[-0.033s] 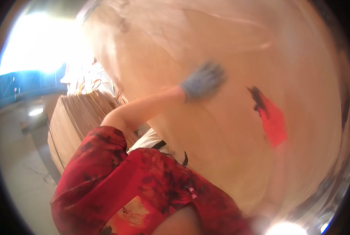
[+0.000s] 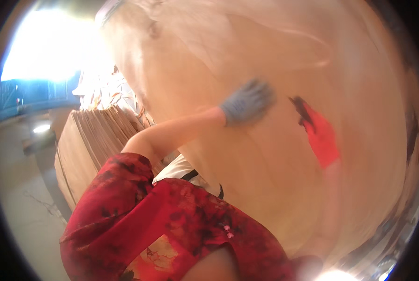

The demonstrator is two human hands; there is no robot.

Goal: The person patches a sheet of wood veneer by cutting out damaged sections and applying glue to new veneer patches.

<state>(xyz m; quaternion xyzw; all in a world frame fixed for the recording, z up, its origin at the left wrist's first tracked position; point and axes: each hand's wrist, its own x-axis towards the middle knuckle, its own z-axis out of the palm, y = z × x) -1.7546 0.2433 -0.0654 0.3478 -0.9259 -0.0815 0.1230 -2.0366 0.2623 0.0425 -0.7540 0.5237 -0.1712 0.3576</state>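
A broad, pale tan sheet, apparently wood veneer (image 2: 265,187), fills most of the view in front of me. My left hand (image 2: 248,103), in a grey-blue glove, lies over its middle with fingers stretched out, blurred at the tips. To its right is my right hand (image 2: 321,136) in a red glove, closed around a dark, narrow tool with a pointed end (image 2: 301,108). The tool's exact kind is too blurred to tell. Its tip points up and left, over the sheet.
At the left stands a thick stack of thin tan sheets (image 2: 94,136), with crumpled pale material (image 2: 108,91) behind it. A blue panel (image 2: 36,98) sits under a glaring bright opening. Grey floor (image 2: 26,187) shows at the far left. Ragged edges bound the big sheet at right.
My right hand has moved slightly up and left with the dark tool. My left hand has shifted a little to the right across the sheet.
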